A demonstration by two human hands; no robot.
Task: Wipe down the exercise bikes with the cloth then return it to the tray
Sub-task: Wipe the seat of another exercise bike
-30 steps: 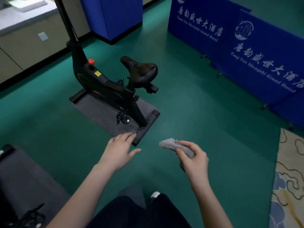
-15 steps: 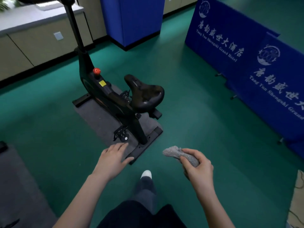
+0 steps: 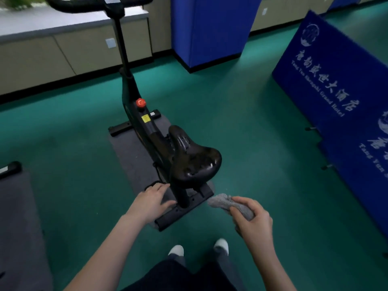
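Exercise bike (image 3: pixel 144 122) closer; cloth (image 3: pixel 220 201) gripped

Saddle (image 3: pixel 195 162) sits nearer than half a second ago, handlebars (image 3: pixel 84 4) now in view; left hand (image 3: pixel 152 201), fingers relaxed and straight, is beside the seat post; right hand (image 3: pixel 251 221) clutches the bunched grey cloth just right of the bike's rear base.

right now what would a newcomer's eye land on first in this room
The black exercise bike stands mid-frame on a grey mat, its glossy saddle nearest the camera and a red knob on the frame beyond it. Just below the saddle, the right hand grips a crumpled grey cloth while the left hand is open beside the seat post. Blue banners with white lettering line the right side.
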